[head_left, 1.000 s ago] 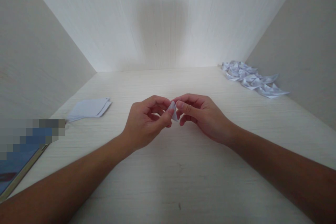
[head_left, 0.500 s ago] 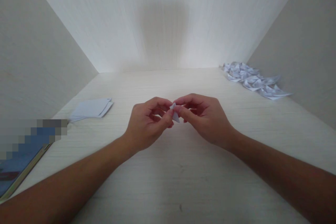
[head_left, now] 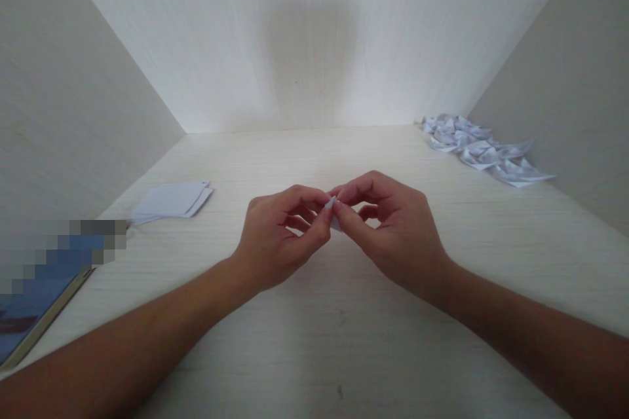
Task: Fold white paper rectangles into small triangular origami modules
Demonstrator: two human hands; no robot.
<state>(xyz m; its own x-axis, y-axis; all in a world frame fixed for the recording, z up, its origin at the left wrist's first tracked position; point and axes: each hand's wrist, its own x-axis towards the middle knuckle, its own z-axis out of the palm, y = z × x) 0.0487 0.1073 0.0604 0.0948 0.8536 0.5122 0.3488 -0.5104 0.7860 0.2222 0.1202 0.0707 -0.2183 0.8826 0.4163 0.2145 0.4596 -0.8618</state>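
Head view: flat sheets point(head_left: 170, 200) at left, as before. Mid-scene, pinching with left hand point(head_left: 280, 236) a small folded paper point(head_left: 336, 222), pinched by right hand point(head_left: 396, 232) too, now more covered than a second ago. Far right, same pile of folded pieces point(head_left: 479, 149).

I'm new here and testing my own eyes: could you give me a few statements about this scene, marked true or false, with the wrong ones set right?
1. The left hand and right hand both pinch one small folded piece of paper. True.

2. The stack of flat paper sheets lies to the right of both hands. False: the stack lies to the left.

3. A pile of folded paper pieces lies farther back than the right hand. True.

4. The left hand is spread out flat. False: its fingers are curled.

5. A shadow falls on the back panel. True.
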